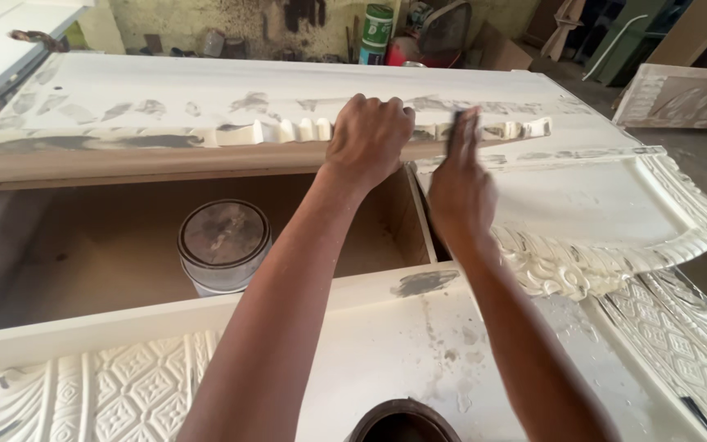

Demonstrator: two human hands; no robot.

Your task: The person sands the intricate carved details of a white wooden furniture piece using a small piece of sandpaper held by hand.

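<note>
Two bare hands are shown over a white carved panel. Nearest, at 6 o'clock, a dark round tub (403,421) is cut by the frame edge. At 9 o'clock of centre, a lidded tin (223,245) stands inside an open recess (83,245). Farther on, the left hand (367,139) is curled over the scalloped moulding (304,131), fingers closed on its edge. Just at 3 o'clock of it, the right hand (458,188) is pressed flat-fingered on a dark pad (458,131) against the same moulding.
</note>
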